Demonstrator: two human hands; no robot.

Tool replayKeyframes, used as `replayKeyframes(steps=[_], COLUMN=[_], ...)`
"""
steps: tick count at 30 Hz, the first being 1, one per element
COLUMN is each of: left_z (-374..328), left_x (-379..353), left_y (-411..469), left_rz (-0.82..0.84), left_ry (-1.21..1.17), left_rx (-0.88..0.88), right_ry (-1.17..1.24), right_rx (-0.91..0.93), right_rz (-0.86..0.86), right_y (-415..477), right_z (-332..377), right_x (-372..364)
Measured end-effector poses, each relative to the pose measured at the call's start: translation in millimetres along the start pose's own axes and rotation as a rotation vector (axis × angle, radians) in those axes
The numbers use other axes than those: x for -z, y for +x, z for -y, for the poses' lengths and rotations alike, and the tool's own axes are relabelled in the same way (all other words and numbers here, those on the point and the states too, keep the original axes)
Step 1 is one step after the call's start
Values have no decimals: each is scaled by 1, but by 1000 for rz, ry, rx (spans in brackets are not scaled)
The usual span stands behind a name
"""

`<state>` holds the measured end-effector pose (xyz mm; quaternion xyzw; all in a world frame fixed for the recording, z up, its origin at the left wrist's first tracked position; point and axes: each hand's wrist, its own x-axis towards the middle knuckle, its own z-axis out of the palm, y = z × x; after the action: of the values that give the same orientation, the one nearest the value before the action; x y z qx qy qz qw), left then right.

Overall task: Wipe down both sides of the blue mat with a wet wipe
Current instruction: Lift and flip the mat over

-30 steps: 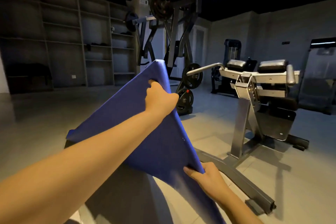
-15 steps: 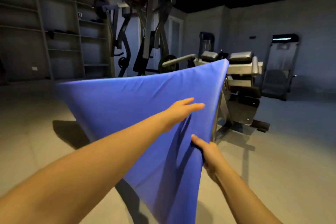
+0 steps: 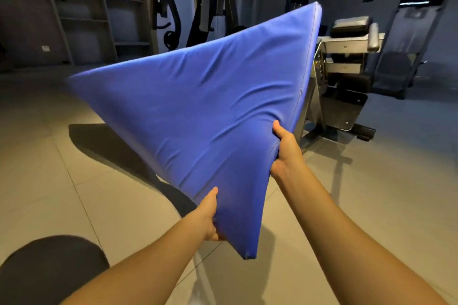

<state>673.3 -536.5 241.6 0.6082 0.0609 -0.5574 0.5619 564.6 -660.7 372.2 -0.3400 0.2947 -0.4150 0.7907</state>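
Blue mat [image 3: 198,106]: you are holding it clear of the floor [image 3: 44,176], left hand [image 3: 208,215] and right hand [image 3: 285,153] gripping its near edges, likely turning it over. Next: laying it flat.

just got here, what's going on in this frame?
A person is holding the mat up in the air with both hands. The left hand grips it near the lower corner; the right hand grips the right edge higher up. The mat is tilted and casts a shadow on the floor. No wipe is visible, so no wiping is happening at this moment. A gym machine stands behind.
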Motion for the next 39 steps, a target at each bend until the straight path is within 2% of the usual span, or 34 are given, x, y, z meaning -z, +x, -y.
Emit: replayKeyframes(steps=[7, 10, 14, 16, 18, 22, 25, 27, 34, 39], left_z=[-24, -35, -39, -41, -48, -66, -68, -57, -17, 5], left_x=[23, 40, 56, 60, 66, 84, 100, 111, 109, 80], left_y=[-15, -7, -2, -5, -6, -18, -37, -40, -17, -4], left_rz=[-106, -114, -111, -106, -171, -415, -567, -607, -598, -571], left_ry=[-91, -178, -257, -298, -353, -391, -281, -185, -122, -129], left_rx=[-118, -140, -154, -208, -306, -553, -653, -663, -567, -547], right_ry=[-65, -220, -657, -733, -729, -745, -756, -761, -682, -786], right_rx=[42, 111, 454, 472, 408, 95, -123, -210, -77, -207], right_rz=[-31, -107, -295, -287, -288, -259, -196, -184, -348, -389], right_y=[6, 10, 0, -1, 4, 14, 17, 17, 16, 16], right_z=[10, 11, 12, 4, -6, -33, -56, -67, -62, -44], right_x=[8, 14, 20, 30, 45, 64, 73, 74, 75, 110])
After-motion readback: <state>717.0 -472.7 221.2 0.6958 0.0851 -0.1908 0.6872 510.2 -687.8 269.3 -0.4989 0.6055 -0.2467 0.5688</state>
